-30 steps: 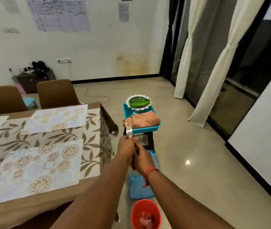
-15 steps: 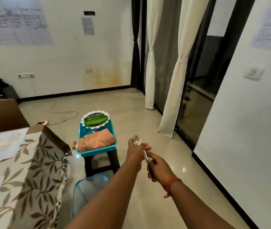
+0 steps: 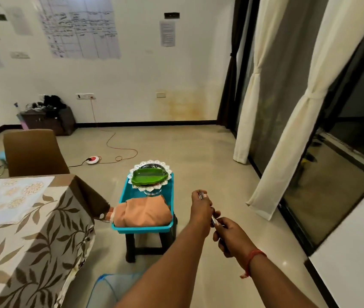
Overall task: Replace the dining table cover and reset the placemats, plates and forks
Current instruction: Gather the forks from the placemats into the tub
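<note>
Item: bundle of metal forks (image 3: pixel 202 195), thin and shiny, tines up, held over the glossy floor to the right of a teal plastic tray (image 3: pixel 123 194). The left hand (image 3: pixel 201 209) was curled round the middle of the bundle; the right hand (image 3: pixel 229 235), red thread at the wrist, pinched the handle ends, both hands closed on the forks. The rectangular tray sat on a dark stool (image 3: pixel 147 243) and carried a folded peach cloth (image 3: pixel 146 211) at its near end and a stack of plates (image 3: pixel 149 177) at its far end: a green leaf-shaped plate over a white scalloped one. At left, the table cover (image 3: pixel 43 236), beige fabric printed with brown leaves, draped over the table corner; a pale floral placemat (image 3: pixel 10 197) lay flat on it. Against the frame half a second before, the view had swung left: more of the table and a brown chair (image 3: pixel 33 152) showed, and the hands sat lower right of the tray, grips unchanged.
</note>
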